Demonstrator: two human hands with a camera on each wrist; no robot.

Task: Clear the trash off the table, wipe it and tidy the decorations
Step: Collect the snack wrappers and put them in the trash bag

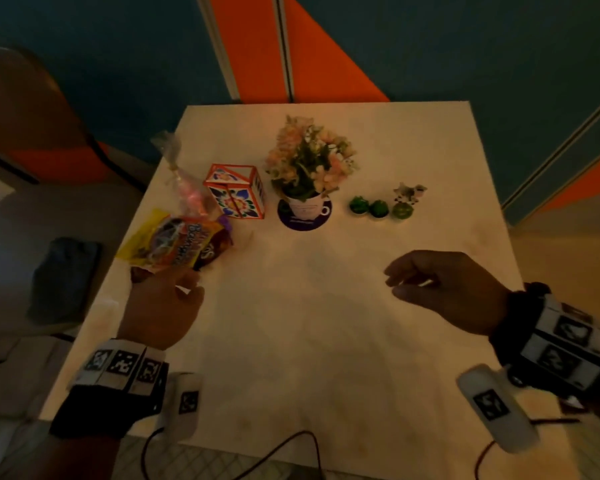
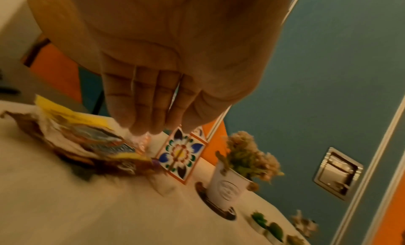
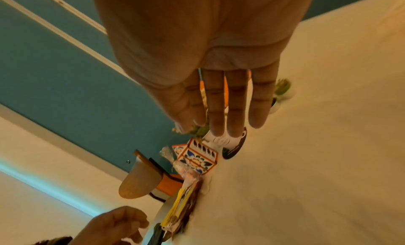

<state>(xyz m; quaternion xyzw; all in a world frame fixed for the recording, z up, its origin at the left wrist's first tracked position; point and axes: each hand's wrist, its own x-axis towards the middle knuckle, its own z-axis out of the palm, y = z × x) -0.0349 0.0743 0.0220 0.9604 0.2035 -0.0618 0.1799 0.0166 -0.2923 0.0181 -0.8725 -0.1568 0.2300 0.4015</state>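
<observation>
Hands (image 1: 160, 303) (image 1: 444, 289) loose above table (image 1: 326, 341)

Motion blur smears the wrappers (image 2: 87, 150) in the left wrist view; the right hand (image 3: 208, 61) hides most of the flowerpot (image 3: 221, 139).

Head view: high above, facing down over the table (image 1: 326, 323). Left wrist view: close under the left palm, looking along the fingers (image 2: 142, 106) toward the patterned box (image 2: 181, 153). Right wrist view: close under the right palm, facing leftward. All three share the box and flower pot (image 1: 305, 206).
</observation>
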